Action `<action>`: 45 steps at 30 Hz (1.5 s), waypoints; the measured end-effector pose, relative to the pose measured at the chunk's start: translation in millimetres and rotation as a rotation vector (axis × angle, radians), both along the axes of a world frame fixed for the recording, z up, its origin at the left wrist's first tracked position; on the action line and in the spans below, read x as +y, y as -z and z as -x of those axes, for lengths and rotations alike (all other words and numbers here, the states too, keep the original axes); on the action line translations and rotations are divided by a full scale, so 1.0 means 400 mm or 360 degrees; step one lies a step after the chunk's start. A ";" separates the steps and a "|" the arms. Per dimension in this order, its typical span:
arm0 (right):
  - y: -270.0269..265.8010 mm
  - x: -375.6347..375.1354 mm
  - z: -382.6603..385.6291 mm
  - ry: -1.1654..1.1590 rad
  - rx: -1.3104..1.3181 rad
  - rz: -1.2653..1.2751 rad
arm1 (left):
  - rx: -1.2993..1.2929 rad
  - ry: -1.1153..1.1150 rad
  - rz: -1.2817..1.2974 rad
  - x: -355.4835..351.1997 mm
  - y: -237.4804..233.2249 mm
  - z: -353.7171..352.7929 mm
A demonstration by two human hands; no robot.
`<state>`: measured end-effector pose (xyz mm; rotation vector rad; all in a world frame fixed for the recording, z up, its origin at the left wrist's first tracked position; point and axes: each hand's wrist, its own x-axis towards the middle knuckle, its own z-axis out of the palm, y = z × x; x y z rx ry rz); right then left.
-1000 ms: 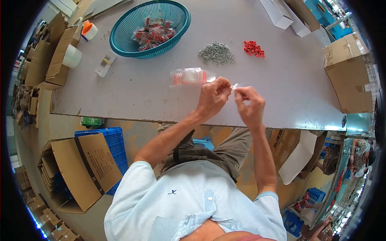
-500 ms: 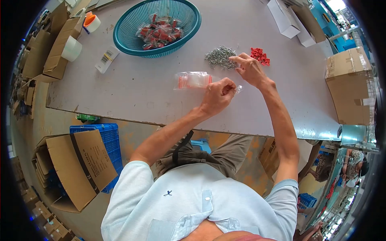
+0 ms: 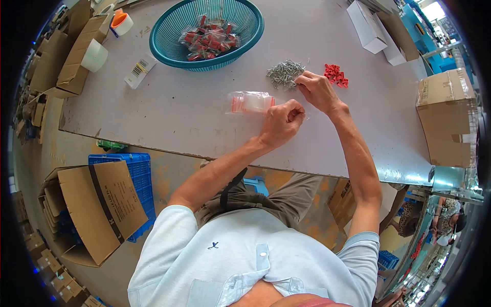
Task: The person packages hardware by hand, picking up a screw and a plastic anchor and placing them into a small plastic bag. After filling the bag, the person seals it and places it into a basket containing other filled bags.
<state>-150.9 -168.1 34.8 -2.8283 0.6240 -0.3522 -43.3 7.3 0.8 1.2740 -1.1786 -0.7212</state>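
Note:
My left hand [image 3: 283, 122] is closed in a pinch over the table, and a bit of a small clear plastic bag [image 3: 307, 117] shows past its fingertips. Beside its knuckles lies a stack of clear zip bags [image 3: 250, 102] with red strips. My right hand [image 3: 318, 92] has its fingers drawn together at the right edge of a pile of grey metal screws [image 3: 284, 73]. Whatever sits between those fingertips is too small to make out. Just right of that hand is a heap of small red plastic parts [image 3: 336, 75].
A teal plastic basket [image 3: 158, 48] at the back holds filled bags with red parts. A barcode-labelled packet [image 3: 139, 72] and a tape roll [image 3: 121, 24] lie to the left. Cardboard boxes [image 3: 446, 115] stand at the right edge, and white boxes [image 3: 367, 28] behind.
My right hand's fingers have closed together at the screw pile. The left hand keeps its pinch, and less of the bag shows. The view has shifted slightly.

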 end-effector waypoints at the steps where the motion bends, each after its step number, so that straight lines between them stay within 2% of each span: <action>1: 0.003 0.003 0.002 0.0021 -0.0068 -0.0010 | -0.0003 -0.0010 0.0017 0.001 0.000 0.001; 11: 0.032 0.021 0.043 0.0394 -0.0522 -0.0423 | -0.0009 -0.0067 -0.0031 0.003 -0.001 0.004; 13: 0.031 0.024 0.059 0.0587 -0.0712 -0.0889 | -0.0011 -0.0119 -0.0058 0.005 -0.010 0.002; 14: 0.029 0.027 0.071 0.0592 -0.0712 -0.0884 | -0.0008 -0.0114 -0.0055 0.005 -0.007 0.003; 16: 0.013 0.040 0.093 0.0737 -0.0811 -0.1389 | 0.0034 -0.0167 -0.0032 0.002 -0.002 0.005; 20: 0.025 0.050 0.105 0.0846 -0.0769 -0.1160 | 0.0033 -0.0159 -0.0040 0.001 -0.002 0.008; 22: 0.017 0.043 0.093 0.0902 -0.0621 -0.1026 | 0.0009 -0.0167 -0.0034 0.001 0.000 0.007; 26: 0.043 0.017 0.075 0.0853 -0.0588 -0.1043 | 0.0024 -0.0183 -0.0028 0.004 0.002 0.011; 28: 0.054 0.008 0.070 0.0863 -0.0750 -0.1265 | 0.0022 -0.0143 -0.0081 0.009 -0.010 0.008; 32: 0.047 0.019 0.081 0.0881 -0.0886 -0.1466 | 0.0067 -0.0158 -0.0088 0.009 -0.008 0.007; 34: 0.034 0.037 0.092 0.0850 -0.1125 -0.1779 | 0.0034 -0.0226 -0.0055 0.008 -0.009 0.005; 37: -0.006 0.100 0.112 0.0811 -0.1274 -0.2001 | 0.0007 -0.0246 -0.0056 0.006 -0.007 0.002; 40: -0.018 0.177 0.139 0.0647 -0.1432 -0.2059 | 0.0066 -0.0219 -0.0101 0.005 -0.005 0.000; 45: 0.004 0.261 0.149 0.0663 -0.1479 -0.1913 | 0.0120 -0.0171 -0.0155 0.004 -0.002 0.000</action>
